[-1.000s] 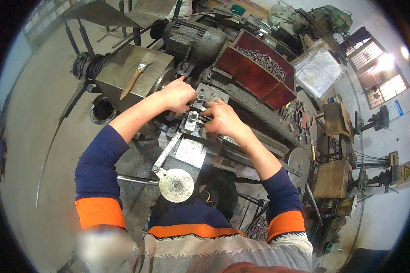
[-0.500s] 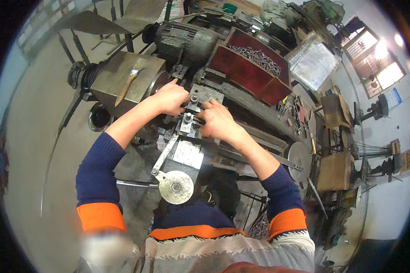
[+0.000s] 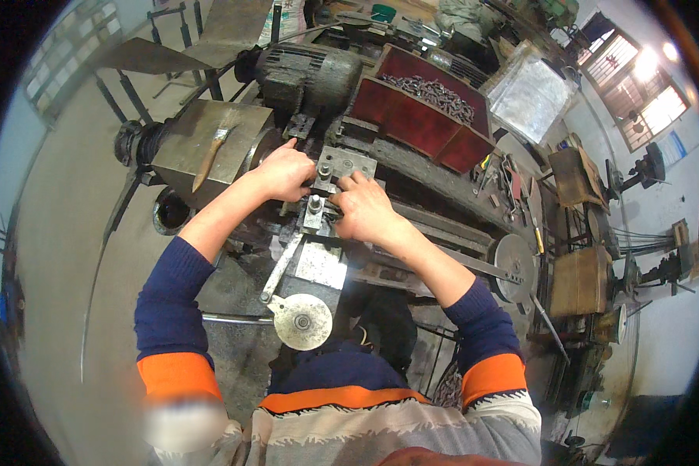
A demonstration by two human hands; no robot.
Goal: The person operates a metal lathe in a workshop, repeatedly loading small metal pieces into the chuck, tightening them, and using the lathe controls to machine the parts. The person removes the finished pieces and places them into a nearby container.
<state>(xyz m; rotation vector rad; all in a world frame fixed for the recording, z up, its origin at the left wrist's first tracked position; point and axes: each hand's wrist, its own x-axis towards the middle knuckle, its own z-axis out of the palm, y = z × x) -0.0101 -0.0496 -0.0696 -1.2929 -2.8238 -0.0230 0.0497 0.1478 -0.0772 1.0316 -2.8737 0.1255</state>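
Both hands are working over a greasy lathe near the centre of the frame, where a steel block (image 3: 312, 220) with an upright bolt is sitting just below a drilled plate (image 3: 353, 163). The left hand (image 3: 286, 174) is resting left of the plate, its forefinger pointing up the frame and its other fingers curling under; I can't tell whether they are gripping anything. The right hand (image 3: 365, 210) is bending over the block's right side, and its fingertips are too hidden for me to say whether they are grasping or merely touching.

Below, a pale arm (image 3: 283, 268) is running down to a round disc (image 3: 303, 321). The dark, grimy bed (image 3: 431, 179) is stretching toward the lower right, and above it a red box (image 3: 474, 151) is holding a heap of small metal parts (image 3: 431, 97). At upper left, a brush (image 3: 209, 165) is lying on a steel housing (image 3: 182, 144), beside a blackened motor (image 3: 307, 74). Hand tools (image 3: 514, 190) are lying scattered at right of centre. Bare grey floor (image 3: 54, 248) is filling the left, while a barred window (image 3: 664, 113) is glowing at upper right.
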